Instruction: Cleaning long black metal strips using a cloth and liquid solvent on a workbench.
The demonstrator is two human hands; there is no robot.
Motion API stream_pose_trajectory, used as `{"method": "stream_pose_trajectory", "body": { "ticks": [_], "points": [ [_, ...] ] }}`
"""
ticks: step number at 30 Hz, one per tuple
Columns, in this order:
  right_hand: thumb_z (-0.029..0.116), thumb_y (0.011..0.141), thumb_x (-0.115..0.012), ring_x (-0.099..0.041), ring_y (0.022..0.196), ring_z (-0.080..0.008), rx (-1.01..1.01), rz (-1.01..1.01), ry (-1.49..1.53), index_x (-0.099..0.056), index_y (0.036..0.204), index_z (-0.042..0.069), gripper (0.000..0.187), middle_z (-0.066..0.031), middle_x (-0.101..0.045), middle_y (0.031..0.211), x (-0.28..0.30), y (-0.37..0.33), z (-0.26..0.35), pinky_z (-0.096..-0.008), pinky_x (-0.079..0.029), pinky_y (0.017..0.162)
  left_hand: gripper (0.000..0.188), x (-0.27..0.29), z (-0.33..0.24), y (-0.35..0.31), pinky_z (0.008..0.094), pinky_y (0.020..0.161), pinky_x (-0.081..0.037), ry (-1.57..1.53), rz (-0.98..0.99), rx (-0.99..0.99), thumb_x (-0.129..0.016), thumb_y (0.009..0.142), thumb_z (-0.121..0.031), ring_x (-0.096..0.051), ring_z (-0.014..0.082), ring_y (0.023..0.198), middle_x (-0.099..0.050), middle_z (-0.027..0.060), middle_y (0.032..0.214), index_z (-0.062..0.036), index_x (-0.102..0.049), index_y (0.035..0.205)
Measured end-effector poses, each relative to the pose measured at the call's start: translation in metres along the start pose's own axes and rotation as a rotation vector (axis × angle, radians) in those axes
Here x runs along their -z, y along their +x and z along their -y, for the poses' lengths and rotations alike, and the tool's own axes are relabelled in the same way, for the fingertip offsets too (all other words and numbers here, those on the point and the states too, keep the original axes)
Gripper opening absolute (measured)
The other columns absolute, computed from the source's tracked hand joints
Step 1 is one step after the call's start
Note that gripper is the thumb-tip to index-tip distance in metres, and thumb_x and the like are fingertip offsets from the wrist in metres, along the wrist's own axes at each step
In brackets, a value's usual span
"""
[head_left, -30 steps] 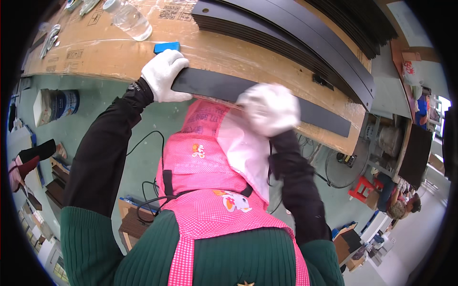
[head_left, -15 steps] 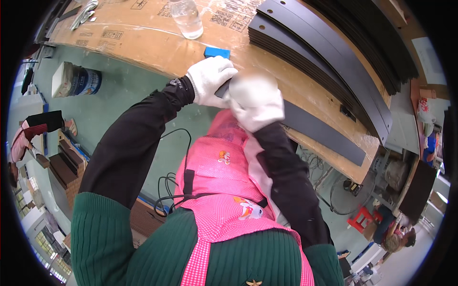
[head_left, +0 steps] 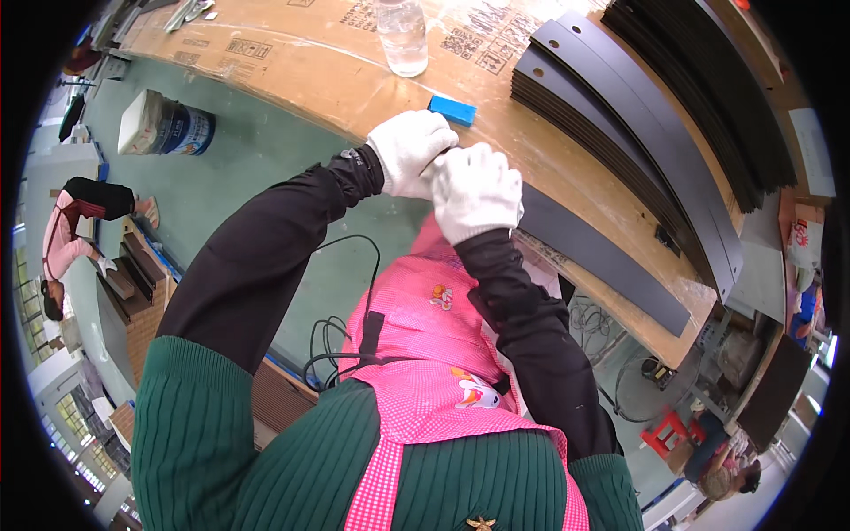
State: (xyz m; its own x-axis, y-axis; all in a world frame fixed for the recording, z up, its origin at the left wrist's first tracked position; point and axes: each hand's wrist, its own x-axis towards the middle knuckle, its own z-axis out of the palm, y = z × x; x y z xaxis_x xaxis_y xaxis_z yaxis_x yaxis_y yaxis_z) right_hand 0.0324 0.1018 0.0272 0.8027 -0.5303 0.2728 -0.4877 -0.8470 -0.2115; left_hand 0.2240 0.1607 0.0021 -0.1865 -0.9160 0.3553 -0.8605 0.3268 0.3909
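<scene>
A long dark grey strip (head_left: 602, 252) lies along the near edge of the table, its left end running in under my gloved hands. My left hand (head_left: 412, 152), in a white knit glove, is closed around that end at the table edge. Right beside it, my right hand (head_left: 478, 190), gloved in white too, is curled over the strip with its fingers bent. What the right fingers hold, if anything, is hidden. Just beyond my hands sits a small blue block (head_left: 452, 111).
A clear bottle of liquid (head_left: 404, 40) stands on the cardboard-covered table (head_left: 310, 66). Stacked dark curved panels (head_left: 620, 115) fill its right side. On the floor at left is a bucket (head_left: 168, 124). Two other people (head_left: 75, 230) work farther off, left and lower right.
The view has shifted, so the table and its things appear farther right. My right hand, blurred before, now shows sharply close beside the left; the strip's end between them is covered.
</scene>
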Motion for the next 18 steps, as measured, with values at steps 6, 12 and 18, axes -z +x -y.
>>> {"method": "stream_pose_trajectory", "body": {
  "ticks": [6,12,18],
  "points": [
    [0.038,0.085,-0.076,-0.066,0.089,-0.0323,-0.021,0.188,0.186,-0.066,0.091,0.016,0.025,-0.0119,-0.063,0.094,0.035,-0.032,-0.055,-0.0463,-0.055,0.076,0.074,0.012,-0.003,-0.010,0.0475,0.089,-0.053,-0.046,0.052,0.066,-0.096,0.068,-0.043,-0.065,0.0395,0.100,-0.064,0.0161,0.105,-0.0054,-0.062,0.122],
    [0.036,0.087,-0.073,-0.068,0.095,-0.0341,-0.063,0.121,0.041,-0.067,0.098,0.013,0.026,-0.0137,-0.065,0.097,0.011,0.009,-0.004,-0.0504,-0.054,0.079,0.078,0.006,-0.003,-0.005,0.0474,0.090,-0.054,-0.028,0.030,0.048,-0.095,0.068,-0.044,-0.065,0.0393,0.101,-0.065,0.0158,0.108,-0.0056,-0.062,0.126],
    [0.031,0.082,-0.081,-0.066,0.091,-0.0330,0.020,0.152,0.185,-0.069,0.094,0.017,0.023,-0.0107,-0.062,0.093,0.025,-0.011,-0.036,-0.0472,-0.056,0.078,0.080,0.009,-0.003,-0.012,0.0481,0.088,-0.054,-0.022,0.036,0.052,-0.096,0.064,-0.043,-0.065,0.0404,0.099,-0.065,0.0154,0.106,-0.0054,-0.061,0.125]
  ]
}}
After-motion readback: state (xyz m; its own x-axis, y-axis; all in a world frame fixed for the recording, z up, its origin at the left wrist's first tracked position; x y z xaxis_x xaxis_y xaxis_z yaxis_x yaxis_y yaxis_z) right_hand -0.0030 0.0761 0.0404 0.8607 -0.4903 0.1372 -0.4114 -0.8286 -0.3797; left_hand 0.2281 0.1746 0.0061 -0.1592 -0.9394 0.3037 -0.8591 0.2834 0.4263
